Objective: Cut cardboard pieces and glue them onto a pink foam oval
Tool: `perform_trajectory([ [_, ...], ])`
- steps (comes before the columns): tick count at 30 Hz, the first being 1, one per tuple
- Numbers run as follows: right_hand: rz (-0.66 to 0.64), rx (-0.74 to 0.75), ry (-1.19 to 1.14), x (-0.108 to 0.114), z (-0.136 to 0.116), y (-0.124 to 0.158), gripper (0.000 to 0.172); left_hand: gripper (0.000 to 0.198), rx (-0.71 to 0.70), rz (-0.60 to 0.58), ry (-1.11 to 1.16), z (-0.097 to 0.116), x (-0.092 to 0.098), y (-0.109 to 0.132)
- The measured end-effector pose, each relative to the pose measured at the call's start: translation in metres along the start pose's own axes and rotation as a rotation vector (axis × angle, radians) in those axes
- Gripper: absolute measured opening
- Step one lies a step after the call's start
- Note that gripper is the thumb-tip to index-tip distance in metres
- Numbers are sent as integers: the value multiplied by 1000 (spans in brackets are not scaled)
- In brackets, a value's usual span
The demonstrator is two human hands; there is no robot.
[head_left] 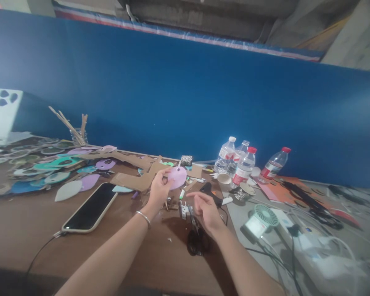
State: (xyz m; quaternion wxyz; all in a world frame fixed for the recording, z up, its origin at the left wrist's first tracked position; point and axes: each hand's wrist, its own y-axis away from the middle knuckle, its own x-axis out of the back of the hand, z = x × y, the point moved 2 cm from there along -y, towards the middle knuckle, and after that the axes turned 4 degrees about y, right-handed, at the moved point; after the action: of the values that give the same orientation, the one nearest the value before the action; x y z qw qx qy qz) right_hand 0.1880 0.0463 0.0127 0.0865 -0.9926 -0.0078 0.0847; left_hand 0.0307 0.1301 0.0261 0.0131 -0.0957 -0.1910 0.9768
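Note:
My left hand [160, 186] pinches a light purple paper cutout [178, 177], rounded, with a small dark spot near its top edge. Just to the right, my right hand [206, 209] has its index finger reaching toward the cutout while the other fingers curl in. Whatever those curled fingers hold, if anything, is hidden. Black-handled scissors [197, 241] are below and beside my right hand, blades pointing away from me. A small white piece [185, 210] lies by the blades. Past the hands is a green-tipped white marker [182, 193], and a black glue gun [210, 192] is partly hidden by my right hand.
A phone [91, 208] on a cable lies at left. Beyond it are brown cardboard [134, 181] and a heap of colored cutouts [58, 164]. At right are several plastic bottles [244, 167], a small fan [262, 220] and a power strip [291, 238] with cables. A blue partition [185, 90] stands behind.

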Motion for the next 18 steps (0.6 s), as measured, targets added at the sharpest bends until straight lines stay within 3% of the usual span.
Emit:
perform_trajectory([
  [3, 176, 84, 6, 9, -4, -3, 34, 34, 0, -5, -6, -2, 0, -1],
  [6, 290, 75, 266, 14, -5, -6, 36, 35, 28, -27, -17, -3, 0, -1],
  [9, 260, 58, 550, 12, -3, -6, 26, 35, 37, -27, -15, -4, 0, 0],
  [12, 140, 54, 669, 7, -1, -4, 33, 35, 28, -27, -12, -3, 1, 0],
  [15, 143, 64, 648, 6, 0, -3, 36, 35, 21, -33, -12, -2, 1, 1],
  [18, 254, 58, 401, 8, 4, -6, 25, 34, 5, -61, 43, 1, -2, 2],
])
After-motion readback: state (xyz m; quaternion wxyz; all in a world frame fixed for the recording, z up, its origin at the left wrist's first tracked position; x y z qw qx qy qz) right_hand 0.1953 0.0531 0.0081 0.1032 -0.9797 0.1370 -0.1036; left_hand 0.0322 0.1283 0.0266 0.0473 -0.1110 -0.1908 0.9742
